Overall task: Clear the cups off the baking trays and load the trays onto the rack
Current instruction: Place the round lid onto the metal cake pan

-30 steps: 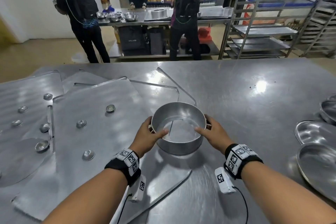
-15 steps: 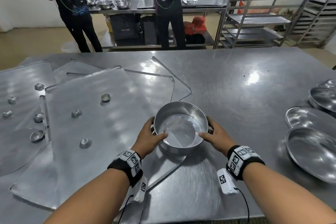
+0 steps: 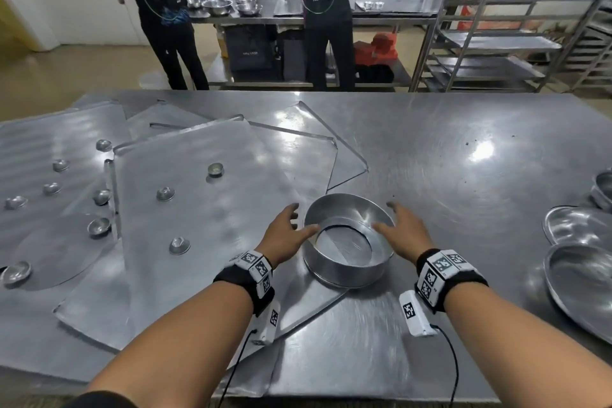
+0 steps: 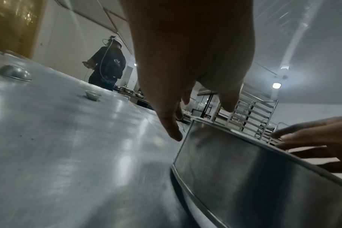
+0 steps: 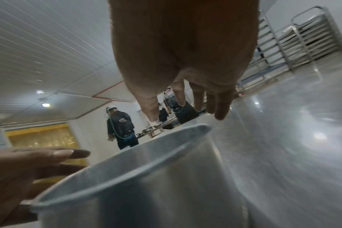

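Both hands spread beside the round tin

The left hand [image 3: 285, 235] and right hand [image 3: 402, 231], each grip spread and holding nothing, flank the tin [image 3: 347, 242] near the surface's [image 3: 447, 156] front edge.

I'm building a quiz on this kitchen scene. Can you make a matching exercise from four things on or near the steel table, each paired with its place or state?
Things:
1. round ring pan
2. left hand
3. small cup
4. tray rack

Places or states:
A. on the floor beyond the table
B. open, beside the pan
C. upright on the top baking tray
D. between both hands

Pairs: 1-D, 2-B, 3-C, 4-A
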